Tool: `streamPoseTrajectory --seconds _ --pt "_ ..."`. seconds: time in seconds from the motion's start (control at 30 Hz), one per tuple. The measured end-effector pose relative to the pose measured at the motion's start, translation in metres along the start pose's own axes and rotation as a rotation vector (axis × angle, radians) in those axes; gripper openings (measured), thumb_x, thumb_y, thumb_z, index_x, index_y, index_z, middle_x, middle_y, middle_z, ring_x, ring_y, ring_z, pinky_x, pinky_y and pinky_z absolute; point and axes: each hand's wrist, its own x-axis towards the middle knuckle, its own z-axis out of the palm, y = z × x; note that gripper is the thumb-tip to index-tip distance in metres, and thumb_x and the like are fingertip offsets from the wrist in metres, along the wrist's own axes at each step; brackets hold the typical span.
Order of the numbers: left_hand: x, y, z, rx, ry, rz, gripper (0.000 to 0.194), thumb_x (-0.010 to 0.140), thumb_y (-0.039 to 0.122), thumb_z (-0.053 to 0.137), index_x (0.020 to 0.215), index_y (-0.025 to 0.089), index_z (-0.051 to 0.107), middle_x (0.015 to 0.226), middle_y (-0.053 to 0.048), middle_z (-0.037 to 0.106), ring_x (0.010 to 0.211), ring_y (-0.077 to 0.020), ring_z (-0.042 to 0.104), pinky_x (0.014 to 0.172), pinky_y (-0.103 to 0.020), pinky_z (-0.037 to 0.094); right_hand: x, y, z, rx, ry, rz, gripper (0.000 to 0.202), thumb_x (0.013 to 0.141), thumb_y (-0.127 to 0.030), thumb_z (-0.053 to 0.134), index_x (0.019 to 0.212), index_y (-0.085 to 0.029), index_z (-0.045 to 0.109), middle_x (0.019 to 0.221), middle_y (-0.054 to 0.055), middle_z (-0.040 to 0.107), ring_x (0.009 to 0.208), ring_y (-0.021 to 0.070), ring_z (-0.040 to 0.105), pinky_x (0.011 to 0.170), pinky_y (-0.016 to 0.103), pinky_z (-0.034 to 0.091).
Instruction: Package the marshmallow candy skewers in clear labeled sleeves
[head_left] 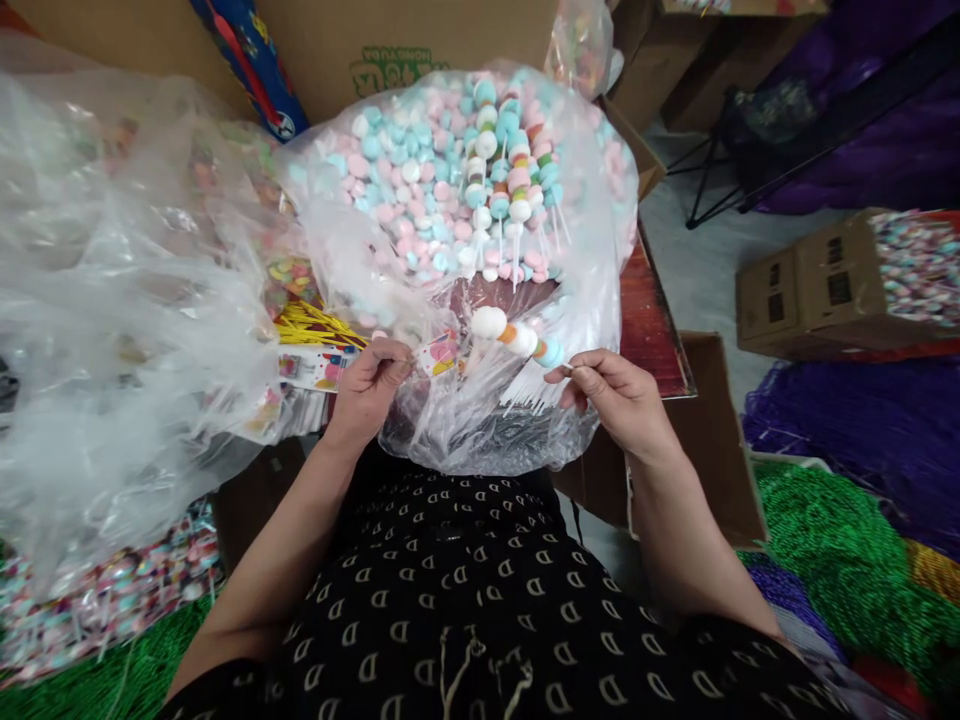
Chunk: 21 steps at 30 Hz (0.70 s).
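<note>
My right hand (619, 395) pinches the thin stick of a marshmallow skewer (517, 338), with white, orange and pale blue pieces threaded in a row. The skewer slants up and left from my fingers. My left hand (373, 385) is closed at the corner of a small clear printed bag (439, 353) with pink and yellow markings. The skewer's white tip is just right of and above this bag. Below the skewer lies a bundle of white sticks (529, 388) on clear plastic. Several finished skewers (517, 180) rest on the marshmallow pile beyond.
A large open plastic bag of pink, blue and white marshmallows (409, 170) covers the table (652, 310). Yellow twist ties (311, 325) and printed bags (300, 368) lie left, beside cloudy plastic (127, 300). Cardboard boxes (802, 285) and green netting (832, 550) are at the right.
</note>
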Motion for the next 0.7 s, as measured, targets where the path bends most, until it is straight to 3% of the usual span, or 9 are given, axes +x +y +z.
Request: streamPoseTrajectory --seconds 0.2,0.47,0.7 --pt "0.002 0.003 0.001 0.01 -0.037 0.006 0.009 0.092 0.031 0.074 0.088 0.024 0.07 0.086 -0.001 0.067 0.082 -0.0155 0.06 0.076 -0.029 0.05 -0.001 0.004 -0.008 -0.25 -0.041 -0.051 0.027 0.098 -0.044 0.064 0.087 -0.02 0.072 0.064 -0.001 0.069 0.053 0.0114 0.061 0.054 0.024 0.047" --pt "0.006 0.017 0.0 0.095 -0.127 0.037 0.012 0.094 0.033 0.07 0.088 0.022 0.067 0.083 -0.002 0.066 0.08 -0.0156 0.061 0.076 -0.03 0.05 0.001 0.003 -0.018 -0.397 -0.08 -0.099 0.02 0.097 -0.037 0.063 0.09 -0.021 0.072 0.072 0.001 0.075 0.05 0.0107 0.059 0.052 0.024 0.045" --pt "0.012 0.03 -0.001 0.374 -0.271 0.235 0.011 0.097 0.029 0.066 0.089 0.022 0.07 0.09 -0.003 0.072 0.088 -0.0176 0.068 0.084 -0.033 0.055 0.002 0.0 -0.024 -0.455 -0.061 -0.107 0.021 0.092 -0.04 0.069 0.087 -0.021 0.075 0.076 0.003 0.076 0.067 0.017 0.067 0.063 0.028 0.049"
